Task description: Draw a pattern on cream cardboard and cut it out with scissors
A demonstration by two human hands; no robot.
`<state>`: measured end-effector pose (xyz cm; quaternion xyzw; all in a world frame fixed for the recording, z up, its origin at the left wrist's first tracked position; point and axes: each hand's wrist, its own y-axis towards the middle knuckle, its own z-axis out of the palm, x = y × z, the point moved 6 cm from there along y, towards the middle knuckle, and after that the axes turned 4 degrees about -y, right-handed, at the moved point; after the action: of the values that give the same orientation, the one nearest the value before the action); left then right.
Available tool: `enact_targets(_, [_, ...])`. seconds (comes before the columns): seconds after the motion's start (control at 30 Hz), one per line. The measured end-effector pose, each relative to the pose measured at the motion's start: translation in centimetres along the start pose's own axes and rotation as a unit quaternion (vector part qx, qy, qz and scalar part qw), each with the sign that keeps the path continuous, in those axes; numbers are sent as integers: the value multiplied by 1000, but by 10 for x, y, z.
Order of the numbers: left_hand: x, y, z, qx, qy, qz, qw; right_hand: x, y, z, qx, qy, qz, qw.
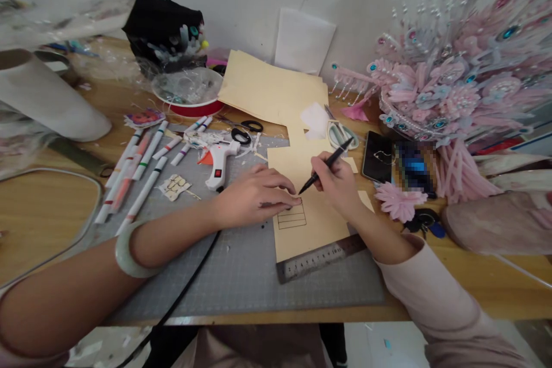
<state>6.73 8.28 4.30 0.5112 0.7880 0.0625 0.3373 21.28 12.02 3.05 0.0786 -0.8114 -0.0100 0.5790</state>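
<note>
One lined box (293, 219), perhaps partly covered by the spread-fingered left hand (256, 195), is inked on card (317, 230) left mostly blank, the pen (326, 165) being gripped by the right hand (338, 184).

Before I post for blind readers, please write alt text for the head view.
A person's right hand holds a slender black pen over a flat tan card bearing a black-lined rectangle; the left hand lies partly over it. A grey metal ruler lies along the card's near edge.

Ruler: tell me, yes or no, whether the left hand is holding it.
No, the ruler lies along the near edge of the paper, while the left hand is farther up, by the drawn lines.
</note>
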Motion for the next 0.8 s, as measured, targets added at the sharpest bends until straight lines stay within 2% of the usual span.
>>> enact_targets(0.17, [-2,0,1,-20,-14,4,1000,-9,-31,-17,-52,6,1,999])
enact_targets(0.3, [2,0,1,-54,-41,-34,997,-12,-47,-26,-85,3,1,996])
enact_targets(0.43, [3,0,1,-79,-56,-50,994,-8,-53,-23,-63,-37,-25,997])
enact_targets(0.6, [4,1,4,-77,-43,-53,995,-3,-55,-15,-29,-96,-50,994])
enact_targets(0.8, [4,0,8,-62,-41,-50,996,4,-57,-13,-22,-125,-71,989])
